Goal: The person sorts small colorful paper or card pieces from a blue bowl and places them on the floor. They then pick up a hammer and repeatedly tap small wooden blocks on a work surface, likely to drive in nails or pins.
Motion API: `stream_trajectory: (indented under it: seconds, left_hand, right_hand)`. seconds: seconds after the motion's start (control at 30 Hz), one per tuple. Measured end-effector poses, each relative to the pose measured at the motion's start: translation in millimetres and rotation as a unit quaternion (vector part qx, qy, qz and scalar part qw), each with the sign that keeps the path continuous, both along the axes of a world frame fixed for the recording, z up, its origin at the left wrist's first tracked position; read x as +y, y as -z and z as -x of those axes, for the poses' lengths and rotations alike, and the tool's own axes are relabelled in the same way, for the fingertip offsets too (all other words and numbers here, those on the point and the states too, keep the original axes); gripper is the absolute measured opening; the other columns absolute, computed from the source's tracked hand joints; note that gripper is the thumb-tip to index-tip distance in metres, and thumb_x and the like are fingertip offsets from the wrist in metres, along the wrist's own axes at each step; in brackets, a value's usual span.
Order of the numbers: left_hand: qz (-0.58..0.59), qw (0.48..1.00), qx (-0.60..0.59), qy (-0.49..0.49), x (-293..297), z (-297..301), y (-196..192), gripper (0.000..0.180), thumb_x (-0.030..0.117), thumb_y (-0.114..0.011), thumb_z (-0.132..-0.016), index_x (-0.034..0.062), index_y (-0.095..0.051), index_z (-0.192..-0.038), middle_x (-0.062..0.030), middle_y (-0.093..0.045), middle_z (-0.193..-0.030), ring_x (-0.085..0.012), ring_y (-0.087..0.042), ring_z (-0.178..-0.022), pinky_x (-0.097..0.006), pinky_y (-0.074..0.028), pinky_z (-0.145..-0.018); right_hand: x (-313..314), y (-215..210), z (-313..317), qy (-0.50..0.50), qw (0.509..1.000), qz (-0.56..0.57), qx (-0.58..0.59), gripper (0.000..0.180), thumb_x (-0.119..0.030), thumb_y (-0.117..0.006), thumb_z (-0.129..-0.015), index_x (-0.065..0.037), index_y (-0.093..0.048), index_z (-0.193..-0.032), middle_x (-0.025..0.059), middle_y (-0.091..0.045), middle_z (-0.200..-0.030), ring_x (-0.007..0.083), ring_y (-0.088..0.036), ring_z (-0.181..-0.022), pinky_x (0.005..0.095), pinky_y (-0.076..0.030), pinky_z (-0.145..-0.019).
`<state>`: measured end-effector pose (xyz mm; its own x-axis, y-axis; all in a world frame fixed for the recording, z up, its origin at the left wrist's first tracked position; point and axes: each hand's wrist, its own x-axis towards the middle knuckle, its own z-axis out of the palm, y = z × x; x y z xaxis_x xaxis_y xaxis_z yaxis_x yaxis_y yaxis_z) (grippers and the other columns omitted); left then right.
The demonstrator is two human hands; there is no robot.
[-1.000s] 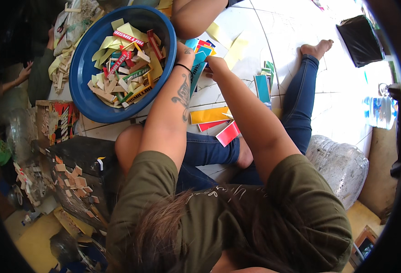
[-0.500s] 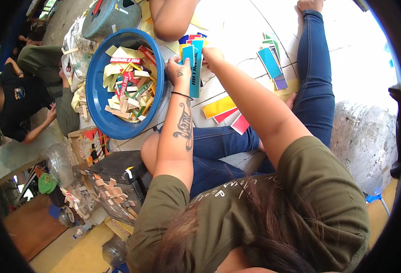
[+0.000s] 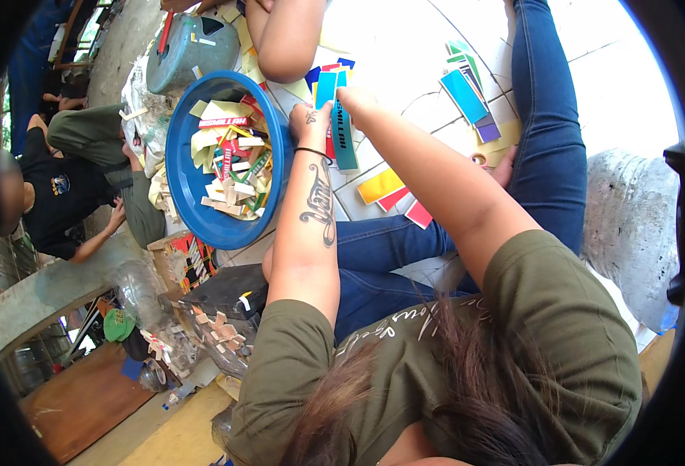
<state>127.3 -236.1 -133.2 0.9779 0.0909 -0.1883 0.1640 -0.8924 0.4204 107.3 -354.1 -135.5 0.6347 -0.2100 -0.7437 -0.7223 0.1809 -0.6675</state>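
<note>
My left hand (image 3: pixel 309 124) and my right hand (image 3: pixel 356 99) both grip a stack of long teal card strips (image 3: pixel 342 132) held over the white tiled floor. A black band circles my left wrist. Just left of my hands stands a blue plastic basin (image 3: pixel 183 182) filled with several mixed paper and card pieces in yellow, red and white. More coloured cards lie on the tiles: a yellow and red group (image 3: pixel 389 190) under my right forearm and a blue, green and purple pile (image 3: pixel 467 93) farther right.
Another person's bare leg (image 3: pixel 284 39) reaches in at the top. A person in a black shirt (image 3: pixel 59 198) sits at the left. A grey-green bucket (image 3: pixel 187 50) stands behind the basin. A black bag of scraps (image 3: pixel 218 311) lies by my left knee, a grey sack (image 3: pixel 630 225) at the right.
The view has swung, so basin and hands sit more toward the middle. My hands still hold the teal strips, now raised a little farther from my body.
</note>
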Motion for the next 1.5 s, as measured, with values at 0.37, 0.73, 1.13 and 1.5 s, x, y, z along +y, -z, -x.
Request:
stream_trajectory:
  seconds: [0.37,0.73,1.13,1.5]
  left_hand:
    - [0.004,0.997,0.060,-0.039,-9,-6,-6,0.045,0.033,-0.079,-0.063,-0.0041,-0.067,-0.087,-0.0218,-0.067,-0.085,-0.0316,-0.067,-0.080,-0.038,-0.051,-0.072]
    - [0.028,0.993,0.110,0.022,-9,-4,-17,0.058,0.038,-0.076,-0.064,-0.0063,-0.063,-0.099,-0.0201,-0.067,-0.087,-0.0249,-0.067,-0.077,-0.034,-0.052,-0.071]
    - [0.115,0.982,0.149,-0.026,-3,-10,13,0.025,0.023,-0.070,-0.076,-0.0002,-0.068,-0.083,-0.0103,-0.067,-0.076,-0.0179,-0.064,-0.062,-0.032,-0.051,-0.057]
    - [0.275,0.955,0.065,-0.090,2,17,15,0.031,0.023,-0.059,-0.087,-0.0032,-0.059,-0.103,-0.0138,-0.066,-0.096,-0.0216,-0.064,-0.084,-0.032,-0.049,-0.075]
  right_hand:
    - [16,-11,3,0.025,0.989,0.136,0.052,0.033,-0.018,-0.064,-0.077,0.000,-0.059,-0.104,0.0204,-0.064,-0.103,0.0312,-0.063,-0.098,0.0377,-0.050,-0.084]
    - [19,-10,13,0.067,0.984,0.167,0.017,0.033,-0.017,-0.069,-0.073,0.000,-0.059,-0.100,0.0214,-0.064,-0.100,0.0328,-0.063,-0.096,0.0385,-0.050,-0.083]
    - [11,-8,13,0.083,0.990,0.112,0.036,0.034,-0.017,-0.072,-0.067,-0.002,-0.065,-0.096,0.0144,-0.067,-0.094,0.0245,-0.066,-0.084,0.0346,-0.051,-0.077]
    - [-12,11,25,0.122,0.990,-0.049,-0.053,0.032,-0.010,-0.072,-0.069,-0.001,-0.063,-0.098,0.0141,-0.067,-0.092,0.0232,-0.065,-0.082,0.0357,-0.052,-0.075]
